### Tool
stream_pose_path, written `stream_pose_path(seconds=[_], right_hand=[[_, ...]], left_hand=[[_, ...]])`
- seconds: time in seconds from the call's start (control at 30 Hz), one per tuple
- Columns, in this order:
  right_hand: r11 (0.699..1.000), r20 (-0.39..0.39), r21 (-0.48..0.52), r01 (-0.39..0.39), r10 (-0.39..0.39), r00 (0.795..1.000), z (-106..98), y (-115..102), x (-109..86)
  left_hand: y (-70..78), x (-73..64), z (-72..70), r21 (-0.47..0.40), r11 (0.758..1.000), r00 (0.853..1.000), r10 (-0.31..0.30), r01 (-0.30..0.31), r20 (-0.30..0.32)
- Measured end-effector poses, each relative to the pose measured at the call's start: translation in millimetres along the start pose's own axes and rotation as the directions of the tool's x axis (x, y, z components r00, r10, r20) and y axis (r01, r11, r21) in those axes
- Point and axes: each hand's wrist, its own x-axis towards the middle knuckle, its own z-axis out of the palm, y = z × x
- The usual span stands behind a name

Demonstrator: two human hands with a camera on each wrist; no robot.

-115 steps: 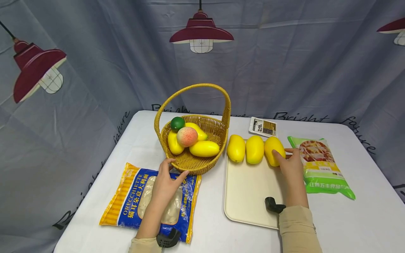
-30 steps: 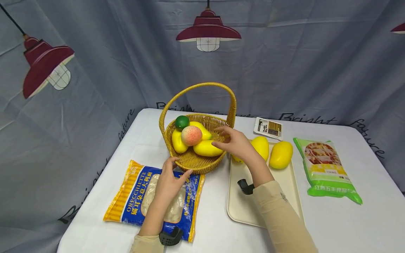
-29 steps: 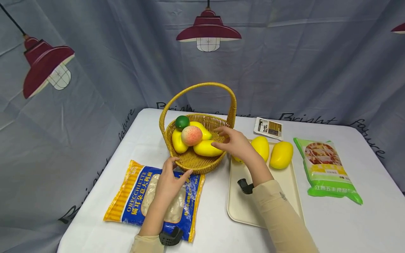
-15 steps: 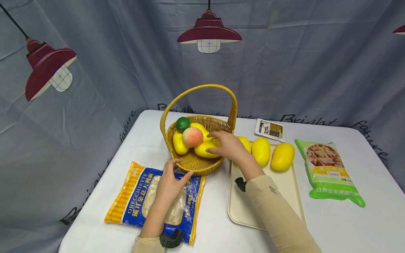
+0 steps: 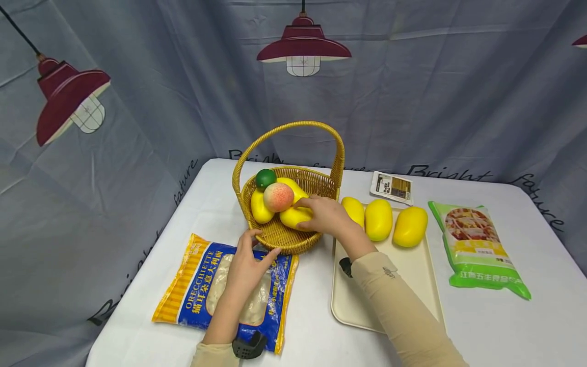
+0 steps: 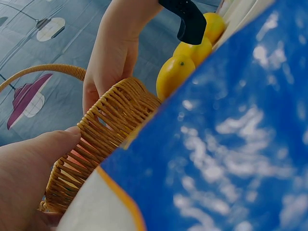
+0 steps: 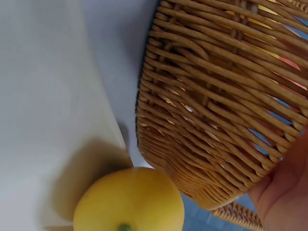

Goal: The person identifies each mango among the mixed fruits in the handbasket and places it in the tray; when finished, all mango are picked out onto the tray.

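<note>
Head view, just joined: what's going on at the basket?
A person's right hand reaches into the wicker basket and grips a yellow mango lying beside a peach and a lime. The left hand rests on a blue pasta bag, fingertips at the basket's rim. Three more mangoes sit on the cream tray.

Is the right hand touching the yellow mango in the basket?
Touching. The head view shows the right hand wrapped over the yellow mango inside the basket.

Bright, even light; soft shadows; wrist views blurred close up.
</note>
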Motion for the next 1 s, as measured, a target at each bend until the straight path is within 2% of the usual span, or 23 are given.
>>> stream_pose_path(seconds=[0.23, 0.43, 0.73, 1.0], right_hand=[[0.999, 0.007, -0.048, 0.007, -0.006, 1.0, 5.3, -0.1, 3.2], [0.999, 0.002, -0.05, 0.019, -0.019, 1.0, 7.7, -1.5, 2.9], [1.0, -0.011, -0.002, 0.028, -0.028, 1.0, 9.6, -2.4, 0.8], [0.994, -0.023, 0.098, 0.057, -0.055, 0.998, 8.0, -5.0, -4.2]], left_hand=[[1.0, 0.3, -0.2, 0.003, 1.0, 1.0, 0.009, -0.009, -0.005], [0.6, 0.3, 0.1, 0.006, 1.0, 1.0, 0.005, -0.005, -0.006], [0.1, 0.1, 0.9, -0.003, 1.0, 1.0, 0.005, -0.005, -0.005], [1.1, -1.2, -0.7, -0.003, 1.0, 1.0, -0.002, 0.002, -0.003]])
